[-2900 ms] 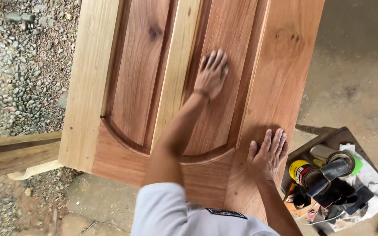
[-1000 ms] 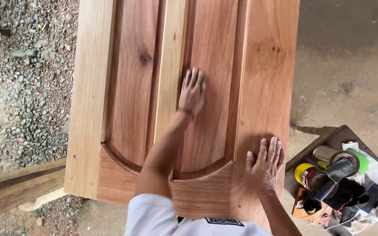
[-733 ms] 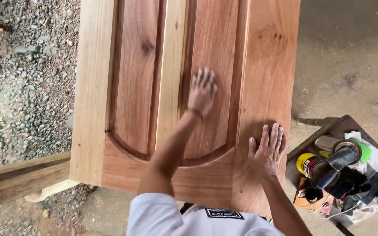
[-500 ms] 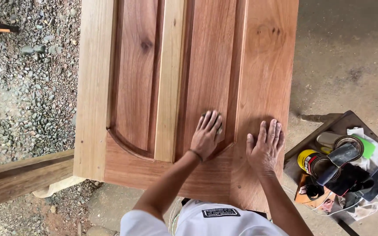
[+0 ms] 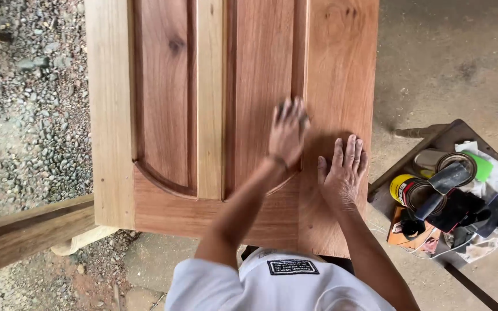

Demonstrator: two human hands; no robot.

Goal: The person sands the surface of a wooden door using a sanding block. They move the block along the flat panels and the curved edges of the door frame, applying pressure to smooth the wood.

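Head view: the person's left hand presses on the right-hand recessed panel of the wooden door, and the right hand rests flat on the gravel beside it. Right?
Not quite. In the head view the right hand lies flat on the wooden door, on its right-hand frame board, not on gravel. The left hand does press on the right-hand recessed panel.

A carpentry workshop, half outdoors: a raw panelled wooden door (image 5: 231,115) lies flat over gravel (image 5: 30,115) and concrete floor (image 5: 451,63), finish cans (image 5: 413,193) crowding a low table (image 5: 402,173).

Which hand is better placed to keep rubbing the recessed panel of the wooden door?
Left. The left hand already lies flat on the reddish recessed panel of the wooden door, something dark under its fingers. The right hand is pressed flat on the door's outer frame.
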